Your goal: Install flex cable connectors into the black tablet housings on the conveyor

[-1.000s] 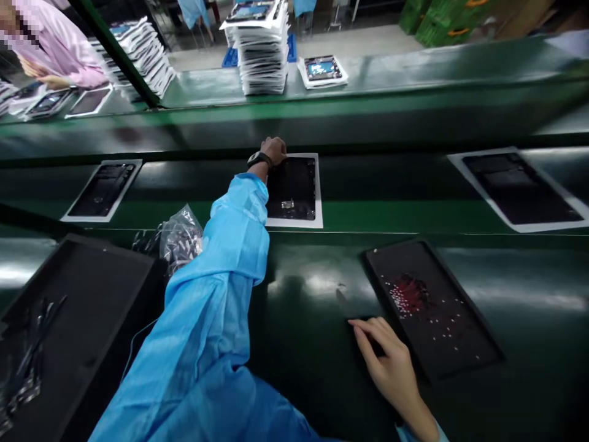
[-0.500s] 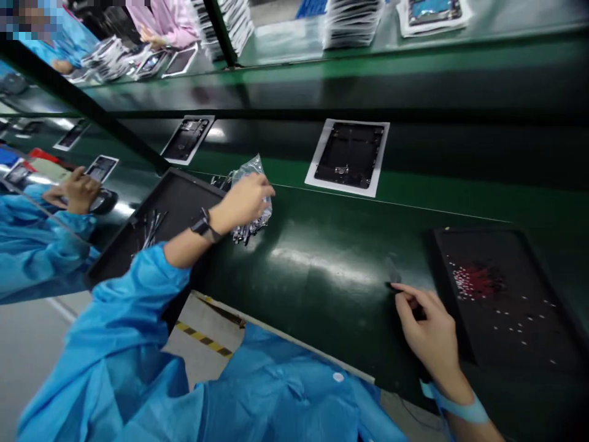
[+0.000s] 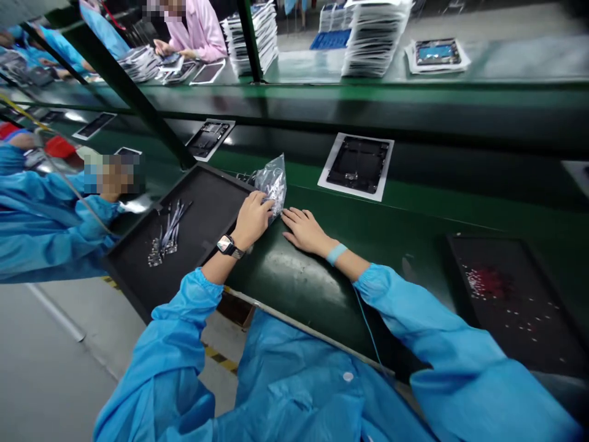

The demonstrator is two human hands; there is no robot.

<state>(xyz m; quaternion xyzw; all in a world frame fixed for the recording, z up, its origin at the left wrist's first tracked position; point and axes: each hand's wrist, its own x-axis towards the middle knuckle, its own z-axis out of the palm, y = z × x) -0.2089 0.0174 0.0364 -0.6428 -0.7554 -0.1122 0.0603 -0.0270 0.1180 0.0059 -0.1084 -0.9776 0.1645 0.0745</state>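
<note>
Bag btwn L hand & R hand

Bag is clear plastic, standing peaked on green bench, right beside L tray; contents too blurred to name. L hand is at its near left side, fingers bent over the plastic; can't tell if they pinch it or just rest. R hand comes in from the other side, palm down, fingers loosely out, thumb well apart: grip wide, nothing seen in it. Its fingertips are at bag's lower right edge; can't tell if they touch. Watch on L wrist; lt-blue band on R wrist, thin cord hanging down.

L tray (black) holds a bunch of cables. R tray, also black, well off to the right, holds red bits plus small white bits, some scattered.

Beyond bag, to its right: dark panel on white sheet; 2nd panel farther L. Back shelf carries tall stacks. Co-worker in pink sits top L; co-worker in blue is just L of L tray.
</note>
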